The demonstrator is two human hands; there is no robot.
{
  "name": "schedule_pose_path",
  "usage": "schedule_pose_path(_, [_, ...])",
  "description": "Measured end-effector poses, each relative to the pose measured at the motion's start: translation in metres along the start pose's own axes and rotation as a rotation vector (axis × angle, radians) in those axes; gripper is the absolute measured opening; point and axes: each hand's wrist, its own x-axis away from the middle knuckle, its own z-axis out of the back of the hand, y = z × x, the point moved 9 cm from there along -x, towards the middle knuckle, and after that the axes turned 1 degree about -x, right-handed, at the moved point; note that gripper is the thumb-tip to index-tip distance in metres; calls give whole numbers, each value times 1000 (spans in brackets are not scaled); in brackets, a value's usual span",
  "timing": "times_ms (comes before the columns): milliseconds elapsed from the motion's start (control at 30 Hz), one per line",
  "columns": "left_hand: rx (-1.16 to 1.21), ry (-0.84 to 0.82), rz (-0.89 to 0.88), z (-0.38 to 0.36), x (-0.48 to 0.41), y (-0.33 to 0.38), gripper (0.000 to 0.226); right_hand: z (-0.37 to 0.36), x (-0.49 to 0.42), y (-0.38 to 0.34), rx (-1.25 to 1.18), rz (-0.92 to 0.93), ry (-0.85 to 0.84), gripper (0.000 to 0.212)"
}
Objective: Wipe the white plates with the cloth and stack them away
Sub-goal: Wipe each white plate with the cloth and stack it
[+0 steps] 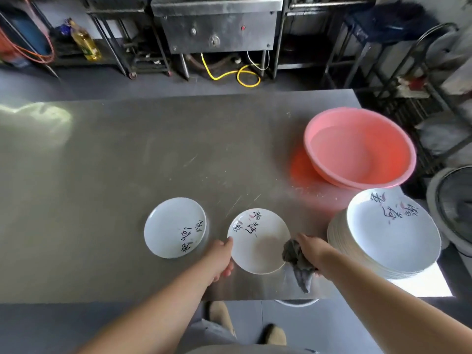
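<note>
We're at a steel tabletop (127,162) w/ everything in its near-right part. Biggest item is the pink basin (332,173) at the far right, well apart from the work. Nearer than it, at the R edge, sits the stack (393,231) of white plates, many deep, top one face up w/ dark script. Two single plates lie near the front edge: the mid plate (258,241) right in front of us, and the L plate (175,227) just beside it, not touching, lying flat. The L grip (222,256) has the mid plate by its left rim, thumb on top of the edge, fingers curled under. The R grip (311,249) is closed round the cloth (296,261), a grey bunched rag w/ a tail hanging down, held at the plate's right rim. Can't tell if that plate rests on the steel or is lifted a bit. Its well looks dull beige, maybe film, maybe shadow. We judge the step in hand is wiping the mid plate, cloth at the edge, not yet in the well. Next move prob. needs the L grip to hold firm while we sweep the cloth round well and rim, then set the plate on a pile. The L plate looks like the done pile and the stack the supply, but that's a guess.
</note>
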Motion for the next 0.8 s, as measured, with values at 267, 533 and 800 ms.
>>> schedule_pose_path(267, [413, -280, 108, 2, 14, 31, 92, -1, 1, -38, 48, 208, 44, 42])
schedule_pose_path(533, [967, -431, -201, 71, 77, 128, 14, 50, 115, -124, -346, 843, 173, 33])
schedule_pose_path(800, [906, -621, -641, 115, 157, 185, 44, 103, 218, -173, -179, 1055, 729, 33])
